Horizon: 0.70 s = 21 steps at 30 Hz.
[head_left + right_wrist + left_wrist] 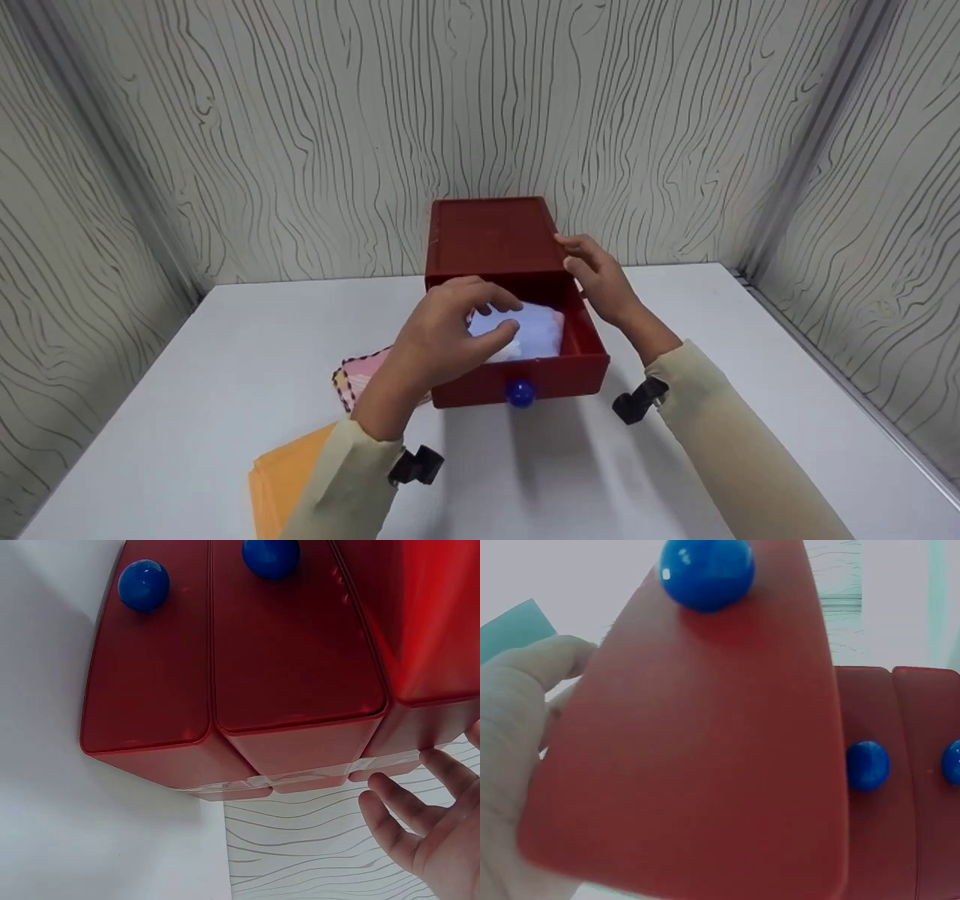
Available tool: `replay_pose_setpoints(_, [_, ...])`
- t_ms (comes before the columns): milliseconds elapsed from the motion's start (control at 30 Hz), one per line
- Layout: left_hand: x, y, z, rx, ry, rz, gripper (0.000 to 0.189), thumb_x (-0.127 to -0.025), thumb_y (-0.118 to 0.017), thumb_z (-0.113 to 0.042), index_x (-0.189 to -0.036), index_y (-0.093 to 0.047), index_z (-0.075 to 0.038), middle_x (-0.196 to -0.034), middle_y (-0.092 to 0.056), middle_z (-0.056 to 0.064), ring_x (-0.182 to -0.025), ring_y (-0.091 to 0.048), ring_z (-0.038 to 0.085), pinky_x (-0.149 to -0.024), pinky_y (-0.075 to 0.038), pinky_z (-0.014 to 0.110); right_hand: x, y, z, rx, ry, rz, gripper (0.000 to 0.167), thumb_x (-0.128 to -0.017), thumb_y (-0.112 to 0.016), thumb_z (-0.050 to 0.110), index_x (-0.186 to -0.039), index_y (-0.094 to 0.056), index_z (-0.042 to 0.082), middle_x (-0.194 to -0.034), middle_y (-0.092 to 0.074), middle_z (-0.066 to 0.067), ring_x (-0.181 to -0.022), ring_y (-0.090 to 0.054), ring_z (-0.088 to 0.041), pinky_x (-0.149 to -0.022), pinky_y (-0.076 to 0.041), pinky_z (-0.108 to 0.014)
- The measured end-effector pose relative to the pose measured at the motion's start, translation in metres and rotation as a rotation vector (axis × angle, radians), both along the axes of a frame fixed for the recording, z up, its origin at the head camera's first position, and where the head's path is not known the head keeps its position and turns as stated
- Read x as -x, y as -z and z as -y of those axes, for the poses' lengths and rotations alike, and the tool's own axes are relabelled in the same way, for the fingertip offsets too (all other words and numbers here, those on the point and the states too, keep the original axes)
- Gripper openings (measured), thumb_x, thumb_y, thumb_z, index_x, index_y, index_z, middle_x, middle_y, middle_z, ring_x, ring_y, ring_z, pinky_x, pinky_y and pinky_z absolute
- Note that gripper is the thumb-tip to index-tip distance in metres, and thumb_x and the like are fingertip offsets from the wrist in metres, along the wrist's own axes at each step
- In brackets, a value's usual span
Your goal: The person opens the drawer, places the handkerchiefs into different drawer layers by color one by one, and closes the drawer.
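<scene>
A red drawer unit [491, 236] stands by the back wall, its top drawer [480, 384] pulled out towards me. Inside the drawer lies a folded light blue cloth [536, 328]. Over the drawer's left side is my left hand [454, 330], thumb and bent fingers apart with nothing between them. It partly hides the cloth. The left wrist view has the drawer front [690, 750] with its blue knob [707, 574]. My right hand [604, 281] is at the unit's right side, fingertips against its upper edge. The right wrist view shows those fingers [401, 799] spread beside the side wall.
A pink patterned cloth [361, 376] with a dark checked edging lies left of the unit, partly behind my left forearm. Nearer me is a folded orange item [289, 469] on the white table [187, 405]. Two lower drawers [292, 652] with blue knobs are closed.
</scene>
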<state>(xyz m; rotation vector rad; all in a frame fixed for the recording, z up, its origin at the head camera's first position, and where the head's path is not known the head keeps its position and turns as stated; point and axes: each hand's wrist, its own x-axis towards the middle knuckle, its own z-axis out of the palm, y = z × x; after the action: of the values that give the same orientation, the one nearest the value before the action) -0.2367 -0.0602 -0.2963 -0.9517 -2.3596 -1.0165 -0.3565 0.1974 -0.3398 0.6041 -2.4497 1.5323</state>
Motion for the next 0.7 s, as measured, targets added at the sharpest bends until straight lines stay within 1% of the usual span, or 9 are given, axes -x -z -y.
replay_pose_setpoints(100, [-0.006,0.003,0.005,-0.025,-0.010,-0.078,0.015,-0.086,-0.071,-0.025,-0.101,-0.072,-0.021,-0.100,-0.070,-0.008,-0.092,-0.060,0.010,-0.078,-0.055,0.029,0.000,0.001,0.000,0.000,0.004,0.002,0.043,-0.100,-0.043,0.025,-0.143,-0.047,0.018,-0.143,-0.051,-0.014,-0.110,-0.057,-0.028,-0.066,-0.050,-0.033])
replay_pose_setpoints(233, [-0.015,0.005,0.008,-0.041,-0.006,-0.160,0.021,-0.083,-0.074,-0.025,-0.103,-0.071,-0.021,-0.102,-0.069,-0.009,-0.096,-0.058,0.007,-0.082,-0.054,0.024,0.002,0.001,-0.001,0.002,0.003,0.005,0.045,-0.100,-0.042,0.022,-0.145,-0.045,0.015,-0.145,-0.048,-0.017,-0.113,-0.056,-0.031,-0.065,-0.049,-0.034])
replay_pose_setpoints(433, [-0.032,0.009,0.010,-0.045,0.032,-0.223,0.027,-0.080,-0.075,-0.025,-0.106,-0.071,-0.021,-0.100,-0.067,-0.008,-0.094,-0.054,0.006,-0.077,-0.053,0.022,0.002,0.000,-0.001,0.001,-0.001,0.012,0.043,-0.101,-0.043,0.025,-0.143,-0.046,0.018,-0.146,-0.049,-0.013,-0.117,-0.056,-0.031,-0.068,-0.052,-0.033])
replay_pose_setpoints(500, [-0.037,0.011,0.011,-0.041,0.038,-0.256,0.027,-0.079,-0.075,-0.026,-0.105,-0.071,-0.021,-0.097,-0.066,-0.008,-0.092,-0.053,0.006,-0.076,-0.052,0.021,0.000,0.000,0.000,0.000,-0.001,0.012,0.042,-0.101,-0.043,0.026,-0.143,-0.047,0.020,-0.146,-0.049,-0.012,-0.117,-0.056,-0.030,-0.069,-0.052,-0.034])
replay_pose_setpoints(633, [-0.043,0.015,0.011,-0.039,0.042,-0.349,0.025,-0.077,-0.076,-0.025,-0.101,-0.071,-0.020,-0.090,-0.067,-0.006,-0.086,-0.053,0.006,-0.073,-0.049,0.020,-0.002,-0.001,0.001,0.000,-0.006,0.018,0.043,-0.101,-0.042,0.024,-0.143,-0.046,0.018,-0.147,-0.047,-0.013,-0.119,-0.055,-0.030,-0.069,-0.052,-0.033])
replay_pose_setpoints(700, [-0.046,0.018,0.011,-0.042,0.058,-0.361,0.024,-0.076,-0.077,-0.024,-0.099,-0.071,-0.018,-0.086,-0.066,-0.006,-0.083,-0.053,0.006,-0.071,-0.048,0.018,-0.006,-0.006,0.002,-0.003,-0.008,0.020,0.044,-0.100,-0.042,0.022,-0.144,-0.045,0.013,-0.148,-0.046,-0.016,-0.119,-0.054,-0.032,-0.068,-0.051,-0.033])
